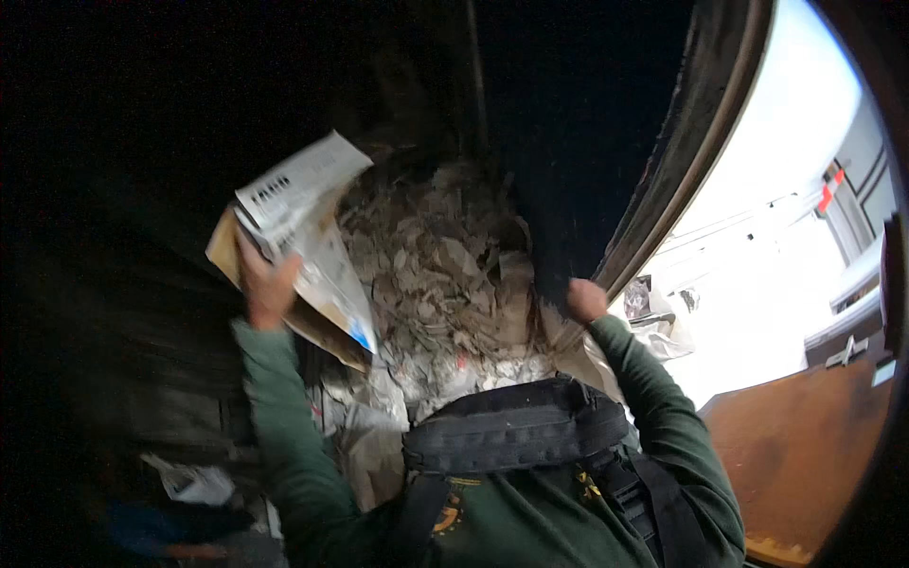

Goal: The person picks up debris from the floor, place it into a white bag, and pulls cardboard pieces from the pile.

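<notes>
My left hand (268, 284) grips a large, crumpled paper or film bag (305, 184) that bears printed writing and has brown and blue parts. It is held up at the left of a heap of shredded or crumpled scrap (440, 277). My right hand (587, 301) is a closed fist beside the dark wall's edge at the right of the heap. Whether its fingers hold that edge I cannot tell. Pale plastic sheeting (373, 412) lies between the heap and my body.
A curved frame edge (710, 156) bounds the dark space on the right, with bright light beyond. A brown panel (802, 454) stands at the lower right. White bags (660, 330) are just outside the edge. A pale crumpled piece (195, 484) lies at the lower left.
</notes>
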